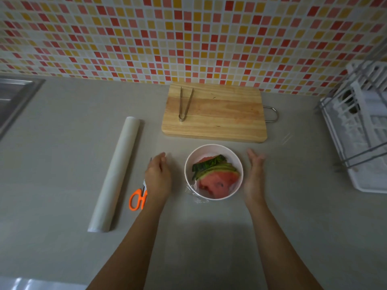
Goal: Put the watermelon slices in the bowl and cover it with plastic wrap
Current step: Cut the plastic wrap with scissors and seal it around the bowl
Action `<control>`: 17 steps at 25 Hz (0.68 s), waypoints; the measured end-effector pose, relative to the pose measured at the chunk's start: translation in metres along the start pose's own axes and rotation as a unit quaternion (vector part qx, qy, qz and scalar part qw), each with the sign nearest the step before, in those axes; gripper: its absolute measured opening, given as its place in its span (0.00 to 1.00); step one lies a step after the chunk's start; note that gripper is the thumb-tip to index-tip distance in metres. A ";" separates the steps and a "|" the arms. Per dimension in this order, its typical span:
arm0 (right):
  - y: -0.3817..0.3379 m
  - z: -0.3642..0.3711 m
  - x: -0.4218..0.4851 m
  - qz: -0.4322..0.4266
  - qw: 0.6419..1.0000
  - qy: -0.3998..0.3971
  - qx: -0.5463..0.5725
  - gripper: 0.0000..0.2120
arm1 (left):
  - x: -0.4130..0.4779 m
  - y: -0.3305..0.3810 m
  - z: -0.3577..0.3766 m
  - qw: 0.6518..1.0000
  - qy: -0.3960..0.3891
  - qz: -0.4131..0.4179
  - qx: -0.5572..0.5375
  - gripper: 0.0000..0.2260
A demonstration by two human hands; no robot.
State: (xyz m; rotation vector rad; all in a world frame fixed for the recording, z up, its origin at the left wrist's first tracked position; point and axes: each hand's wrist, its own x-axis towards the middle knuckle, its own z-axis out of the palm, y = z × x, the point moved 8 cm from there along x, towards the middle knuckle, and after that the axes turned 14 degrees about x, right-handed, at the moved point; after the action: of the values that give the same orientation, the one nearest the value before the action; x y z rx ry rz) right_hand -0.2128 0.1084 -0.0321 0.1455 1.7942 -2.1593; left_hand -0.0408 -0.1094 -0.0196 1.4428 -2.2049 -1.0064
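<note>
A white bowl stands on the grey counter and holds several watermelon slices with green rinds. Clear plastic wrap lies over the bowl and bunches at its lower left rim. My left hand hovers open to the left of the bowl, a short gap away. My right hand is open to the right of the bowl, palm turned toward it, close to the rim. Neither hand holds anything. The roll of plastic wrap lies further left on the counter.
Orange-handled scissors lie partly under my left wrist. A wooden cutting board with metal tongs sits behind the bowl. A white dish rack stands at the right, a sink at the far left.
</note>
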 end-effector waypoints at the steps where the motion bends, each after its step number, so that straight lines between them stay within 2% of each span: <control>1: -0.003 0.006 0.000 -0.008 0.999 -0.028 0.028 0.29 | -0.002 0.000 0.009 0.990 -0.046 -0.049 -0.126 0.16; 3: 0.001 0.023 -0.001 0.017 0.993 -0.095 0.072 0.25 | -0.018 0.020 0.040 0.932 -0.158 -0.079 -0.315 0.21; 5: 0.006 0.035 -0.004 0.047 0.985 -0.131 0.101 0.27 | -0.035 0.034 0.061 0.893 -0.208 -0.095 -0.389 0.24; 7: 0.009 0.039 -0.003 0.063 0.982 -0.140 0.112 0.32 | -0.037 0.036 0.069 0.883 -0.204 -0.106 -0.410 0.23; 10: 0.010 0.037 0.003 0.071 0.987 -0.133 0.058 0.33 | -0.029 0.035 0.065 0.902 -0.192 -0.079 -0.379 0.22; 13: 0.009 0.035 0.007 0.071 0.986 -0.125 -0.082 0.42 | -0.026 0.040 0.058 0.949 -0.196 -0.026 -0.247 0.26; 15: -0.003 0.031 0.009 0.034 0.966 -0.128 -0.222 0.46 | -0.019 0.039 0.049 0.972 -0.204 0.025 -0.116 0.32; 17: -0.021 0.031 0.012 -0.035 0.944 -0.145 -0.293 0.47 | -0.007 0.044 0.040 0.975 -0.198 0.084 -0.048 0.33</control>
State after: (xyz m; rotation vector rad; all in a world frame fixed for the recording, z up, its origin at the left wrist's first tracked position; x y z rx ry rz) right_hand -0.2271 0.0795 -0.0097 -0.3610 2.1800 -1.4925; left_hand -0.0914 -0.0772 -0.0162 1.0618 -2.4563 -1.4156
